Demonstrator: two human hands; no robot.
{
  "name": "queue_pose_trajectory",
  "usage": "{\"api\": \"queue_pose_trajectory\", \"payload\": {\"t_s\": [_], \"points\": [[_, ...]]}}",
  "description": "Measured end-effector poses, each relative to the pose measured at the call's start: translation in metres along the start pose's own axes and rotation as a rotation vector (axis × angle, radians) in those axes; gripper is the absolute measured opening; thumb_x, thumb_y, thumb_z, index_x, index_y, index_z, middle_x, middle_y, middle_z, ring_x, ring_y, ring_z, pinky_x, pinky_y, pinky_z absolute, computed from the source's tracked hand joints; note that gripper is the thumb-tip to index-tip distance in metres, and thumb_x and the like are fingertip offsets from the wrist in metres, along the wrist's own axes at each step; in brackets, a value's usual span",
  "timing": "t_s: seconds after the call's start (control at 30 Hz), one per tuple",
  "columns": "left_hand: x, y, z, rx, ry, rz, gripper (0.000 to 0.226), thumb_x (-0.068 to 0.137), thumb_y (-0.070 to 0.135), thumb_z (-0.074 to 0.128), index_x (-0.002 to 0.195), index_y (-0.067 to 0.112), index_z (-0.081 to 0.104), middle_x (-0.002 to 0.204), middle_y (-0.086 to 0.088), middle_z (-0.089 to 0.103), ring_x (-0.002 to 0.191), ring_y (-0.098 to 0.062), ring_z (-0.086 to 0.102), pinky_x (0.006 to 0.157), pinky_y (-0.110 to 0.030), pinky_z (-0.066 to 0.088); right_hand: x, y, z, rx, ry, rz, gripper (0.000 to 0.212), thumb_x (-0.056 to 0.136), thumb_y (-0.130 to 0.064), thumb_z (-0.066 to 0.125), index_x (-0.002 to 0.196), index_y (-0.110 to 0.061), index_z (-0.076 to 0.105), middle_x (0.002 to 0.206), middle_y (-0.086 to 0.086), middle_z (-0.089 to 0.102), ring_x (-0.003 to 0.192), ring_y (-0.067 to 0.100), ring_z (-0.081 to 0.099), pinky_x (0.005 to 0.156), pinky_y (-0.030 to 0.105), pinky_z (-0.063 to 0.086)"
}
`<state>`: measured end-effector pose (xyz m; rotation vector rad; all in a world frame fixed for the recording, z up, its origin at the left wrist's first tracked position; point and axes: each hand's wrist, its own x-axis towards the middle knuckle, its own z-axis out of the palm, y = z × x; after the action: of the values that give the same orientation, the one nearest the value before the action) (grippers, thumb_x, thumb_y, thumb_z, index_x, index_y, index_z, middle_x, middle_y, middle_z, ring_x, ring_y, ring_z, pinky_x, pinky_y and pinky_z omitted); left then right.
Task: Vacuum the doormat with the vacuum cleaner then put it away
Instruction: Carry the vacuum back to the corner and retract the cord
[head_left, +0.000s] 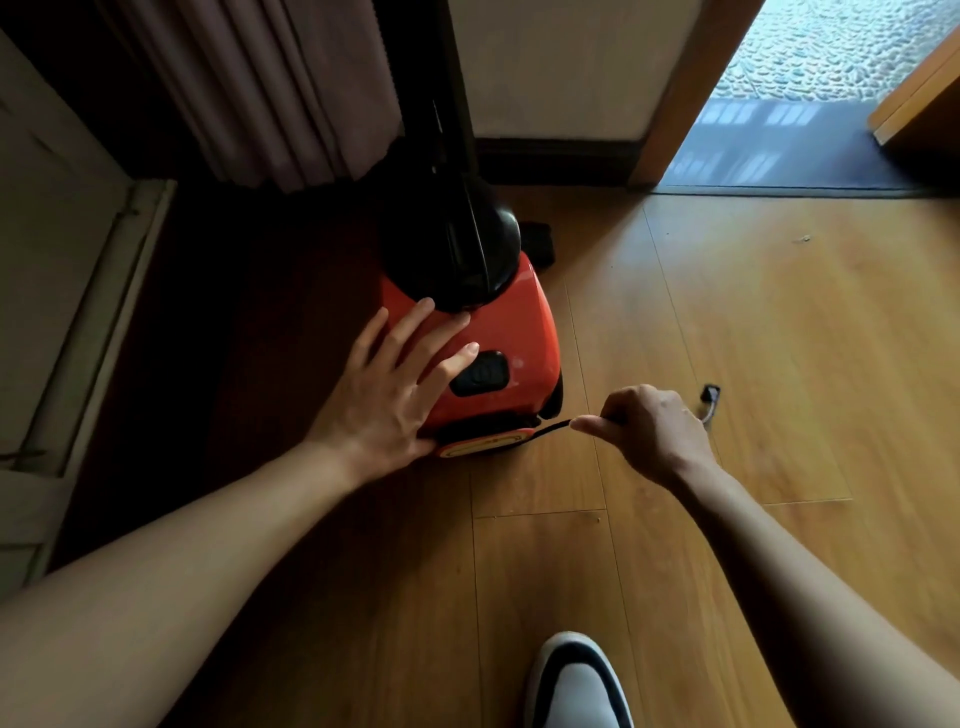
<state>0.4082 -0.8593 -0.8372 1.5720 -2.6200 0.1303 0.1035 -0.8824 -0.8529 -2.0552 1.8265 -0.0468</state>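
A red canister vacuum cleaner (524, 332) with a black dome and hose stands on the wooden floor by a dark curtain. My left hand (395, 384) lies flat on its red top, fingers straight, next to the black power button (480, 374). My right hand (649, 431) grips the black power cord (556, 427) just where it comes out of the vacuum's rear. The plug (709, 393) sticks out beyond that fist. The dark doormat (789, 156) lies in the open doorway at the upper right.
A brown curtain (280, 88) hangs at the upper left, with a pale cabinet (47, 270) along the left edge. A wooden door (919, 98) stands open at the far right. My white and black shoe (576, 686) is on the floor at the bottom.
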Motion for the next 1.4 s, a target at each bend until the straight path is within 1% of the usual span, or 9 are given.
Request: {"api": "queue_pose_trajectory", "payload": {"t_s": [0.13,0.3,0.5,0.8,0.93,1.07,1.17,1.3,1.4], "points": [[0.0,0.001,-0.001,0.001,-0.001,-0.004,0.119,0.053,0.052,0.091,0.149,0.022,0.027,0.162,-0.009,0.023,0.152,-0.036,0.013,0.119,-0.061,0.017,-0.003,-0.025,-0.016,0.414,-0.147,0.136,0.042,0.09,-0.053,0.062,0.074,-0.014,0.069,0.068,-0.004,0.064,0.053,0.004,0.053,0.049,0.018,0.04],[-0.001,0.002,-0.001,0.002,-0.013,-0.009,0.119,0.053,0.052,0.09,0.149,0.023,0.026,0.162,-0.009,0.023,0.152,-0.036,0.012,0.119,-0.061,0.016,-0.016,-0.034,-0.028,1.179,-0.324,0.448,0.034,0.101,-0.032,0.059,0.099,-0.001,0.071,0.065,-0.003,0.043,0.051,0.007,0.034,0.043,0.019,0.026],[-0.001,0.002,-0.002,0.008,-0.035,-0.012,0.12,0.054,0.053,0.089,0.15,0.024,0.023,0.163,-0.008,0.02,0.152,-0.036,0.01,0.119,-0.061,0.015,-0.032,-0.063,-0.024,1.545,-0.348,0.569,0.029,0.106,-0.021,0.044,0.094,-0.005,0.066,0.066,-0.003,0.048,0.051,0.005,0.036,0.042,0.017,0.028],[-0.001,0.001,-0.004,0.063,-0.022,-0.015,0.118,0.055,0.055,0.088,0.15,0.024,0.026,0.163,-0.008,0.022,0.152,-0.035,0.015,0.117,-0.061,0.022,-0.048,-0.122,0.012,1.369,-0.206,0.389,0.025,0.106,-0.017,0.043,0.097,-0.011,0.066,0.069,-0.001,0.051,0.052,0.008,0.044,0.045,0.022,0.031],[-0.001,-0.001,-0.003,0.079,0.024,-0.002,0.107,0.061,0.058,0.082,0.15,0.023,0.032,0.163,-0.007,0.025,0.151,-0.035,0.018,0.116,-0.061,0.024,-0.054,-0.132,0.029,1.348,-0.188,0.266,0.028,0.108,-0.021,0.044,0.102,0.0,0.062,0.07,0.003,0.054,0.052,0.01,0.048,0.047,0.022,0.038],[0.0,-0.001,-0.002,0.086,0.034,0.002,0.103,0.066,0.063,0.079,0.149,0.024,0.032,0.163,-0.005,0.025,0.151,-0.033,0.019,0.115,-0.06,0.024,-0.055,-0.141,0.037,1.463,-0.189,0.233,0.026,0.105,-0.018,0.05,0.108,0.004,0.064,0.081,0.007,0.072,0.065,0.017,0.067,0.063,0.025,0.057],[0.0,-0.008,-0.006,0.012,0.01,0.037,0.098,0.07,0.062,0.075,0.15,0.028,0.03,0.164,-0.001,0.021,0.152,-0.03,0.015,0.116,-0.057,0.021,-0.056,-0.153,0.049,1.428,-0.18,0.188,0.022,0.106,-0.013,0.048,0.113,0.001,0.063,0.09,0.01,0.075,0.071,0.021,0.071,0.072,0.029,0.06],[-0.001,-0.028,-0.022,-0.055,-0.117,0.118,0.092,0.076,0.049,0.063,0.156,0.035,0.019,0.167,0.006,0.007,0.154,-0.023,0.002,0.119,-0.05,0.013,-0.058,-0.169,0.068,1.294,-0.175,0.146,0.027,0.11,-0.025,0.038,0.107,-0.003,0.054,0.074,0.008,0.069,0.054,0.026,0.066,0.059,0.04,0.056],[0.0,-0.03,-0.029,-0.1,-0.118,0.096,0.078,0.085,0.051,0.054,0.155,0.038,0.022,0.166,0.009,0.012,0.153,-0.022,0.008,0.116,-0.047,0.016,-0.052,-0.172,0.073,1.079,-0.121,0.113,0.036,0.109,-0.031,0.037,0.086,-0.009,0.052,0.064,0.004,0.064,0.05,0.015,0.06,0.051,0.027,0.048]]}}
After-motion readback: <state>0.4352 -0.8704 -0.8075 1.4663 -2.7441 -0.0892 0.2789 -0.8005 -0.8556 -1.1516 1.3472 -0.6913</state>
